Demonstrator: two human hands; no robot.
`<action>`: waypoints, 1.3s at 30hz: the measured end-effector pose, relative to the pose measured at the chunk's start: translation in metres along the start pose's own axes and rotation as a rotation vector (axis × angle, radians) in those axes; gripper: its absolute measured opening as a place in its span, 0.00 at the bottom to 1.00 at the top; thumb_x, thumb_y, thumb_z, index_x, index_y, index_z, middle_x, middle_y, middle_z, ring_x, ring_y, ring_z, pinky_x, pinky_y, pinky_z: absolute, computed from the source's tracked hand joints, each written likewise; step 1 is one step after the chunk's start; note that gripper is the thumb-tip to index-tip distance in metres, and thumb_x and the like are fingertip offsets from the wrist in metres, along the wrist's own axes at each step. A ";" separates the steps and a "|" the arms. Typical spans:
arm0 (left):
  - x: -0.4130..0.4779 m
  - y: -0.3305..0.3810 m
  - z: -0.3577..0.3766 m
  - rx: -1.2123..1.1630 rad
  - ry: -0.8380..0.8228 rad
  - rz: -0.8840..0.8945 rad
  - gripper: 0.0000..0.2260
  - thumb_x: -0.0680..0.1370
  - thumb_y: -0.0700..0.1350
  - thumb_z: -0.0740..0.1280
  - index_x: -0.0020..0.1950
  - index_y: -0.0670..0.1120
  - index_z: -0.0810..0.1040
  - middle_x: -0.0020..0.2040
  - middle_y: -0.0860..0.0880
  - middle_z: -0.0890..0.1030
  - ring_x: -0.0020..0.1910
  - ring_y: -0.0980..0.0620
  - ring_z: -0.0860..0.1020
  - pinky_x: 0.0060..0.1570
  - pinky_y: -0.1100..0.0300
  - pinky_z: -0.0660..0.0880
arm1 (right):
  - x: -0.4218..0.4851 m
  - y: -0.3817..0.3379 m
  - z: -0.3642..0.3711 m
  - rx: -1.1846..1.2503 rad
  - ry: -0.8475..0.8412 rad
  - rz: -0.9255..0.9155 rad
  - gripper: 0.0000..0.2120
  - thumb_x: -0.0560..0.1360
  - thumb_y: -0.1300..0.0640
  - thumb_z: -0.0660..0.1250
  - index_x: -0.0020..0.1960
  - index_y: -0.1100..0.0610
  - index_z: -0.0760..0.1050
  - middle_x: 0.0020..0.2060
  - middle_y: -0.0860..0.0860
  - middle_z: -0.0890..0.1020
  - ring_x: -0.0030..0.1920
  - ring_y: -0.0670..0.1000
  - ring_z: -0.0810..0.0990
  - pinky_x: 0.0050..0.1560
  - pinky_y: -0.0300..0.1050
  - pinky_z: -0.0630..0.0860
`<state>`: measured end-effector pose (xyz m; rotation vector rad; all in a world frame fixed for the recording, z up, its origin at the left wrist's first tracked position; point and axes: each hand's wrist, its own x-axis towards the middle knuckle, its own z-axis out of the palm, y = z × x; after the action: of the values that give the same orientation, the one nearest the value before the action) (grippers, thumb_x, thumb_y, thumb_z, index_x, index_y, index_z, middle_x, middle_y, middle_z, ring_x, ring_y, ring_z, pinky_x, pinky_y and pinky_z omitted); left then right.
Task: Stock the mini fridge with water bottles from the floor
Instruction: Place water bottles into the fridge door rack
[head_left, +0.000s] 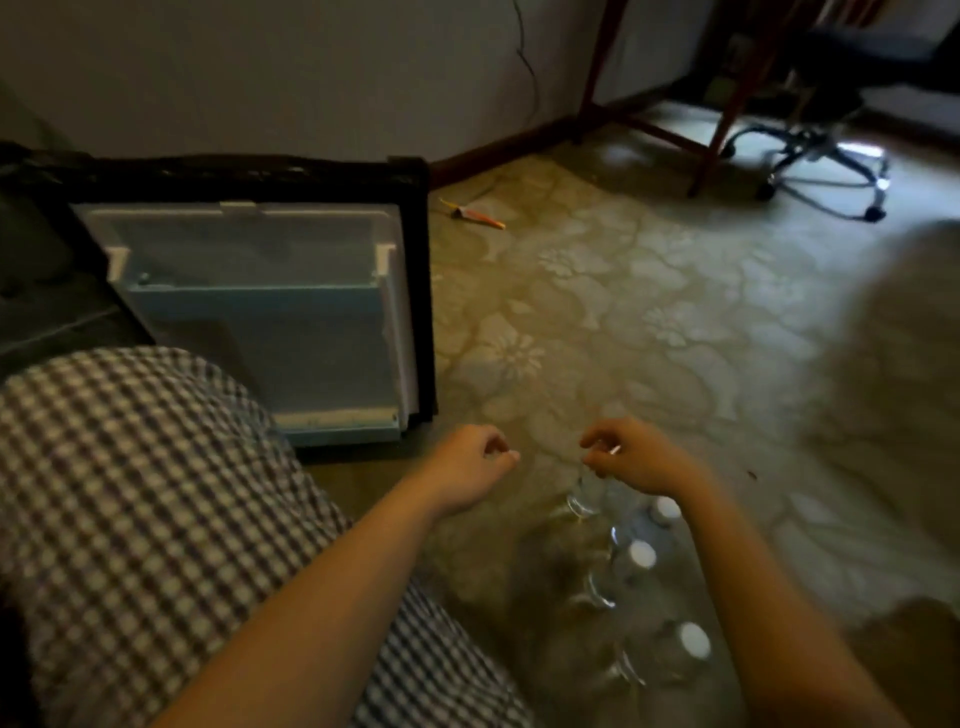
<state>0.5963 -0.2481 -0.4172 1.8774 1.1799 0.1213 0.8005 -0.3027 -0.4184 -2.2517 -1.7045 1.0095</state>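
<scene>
Nearest, a checked knee (130, 493) fills the lower left, with both forearms reaching out past it. Just right of the knee the bottles (641, 553) stand on the floor (649, 322) in a tight row under clear wrap (584, 499), white caps up, running from the bottom edge toward the hands. The right hand (634, 462) is over the far end of the row, its grip pinching the wrap, which rises to the fingers. The left hand (467, 462) hangs beside it, apart from the pack — grip clenched, fingers curled against the thumb, nothing visible in it. Just beyond the left hand the fridge door (260, 322) stands open, inner face toward the camera, its black edge and lower corner near the hands. Right of that edge the patterned floor lies open — only a small tube (475, 214) near the door's top corner. Far off, red table legs (711, 140) and a chair base (831, 171) stand by the wall.
</scene>
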 end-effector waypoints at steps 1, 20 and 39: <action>0.002 -0.002 0.015 -0.024 -0.006 -0.011 0.13 0.78 0.50 0.61 0.57 0.44 0.76 0.57 0.46 0.77 0.56 0.49 0.75 0.50 0.59 0.70 | -0.003 0.018 0.008 -0.004 0.005 0.043 0.12 0.77 0.58 0.64 0.59 0.60 0.75 0.51 0.55 0.80 0.48 0.51 0.79 0.56 0.45 0.77; 0.007 -0.031 0.100 0.021 -0.231 -0.159 0.19 0.79 0.50 0.61 0.66 0.43 0.69 0.64 0.43 0.74 0.61 0.46 0.73 0.60 0.54 0.71 | -0.020 0.112 0.127 0.056 0.362 0.398 0.14 0.75 0.48 0.64 0.56 0.55 0.72 0.50 0.55 0.81 0.51 0.55 0.80 0.50 0.51 0.78; 0.012 0.005 -0.053 -0.251 -0.061 0.054 0.31 0.70 0.49 0.73 0.70 0.48 0.64 0.67 0.47 0.69 0.62 0.52 0.70 0.58 0.59 0.69 | 0.001 -0.104 -0.023 0.180 0.669 -0.403 0.11 0.69 0.51 0.72 0.41 0.57 0.74 0.28 0.42 0.69 0.29 0.41 0.66 0.31 0.34 0.61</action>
<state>0.5801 -0.2059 -0.3855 1.6807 1.0236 0.2296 0.7303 -0.2594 -0.3509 -1.7385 -1.5725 0.2579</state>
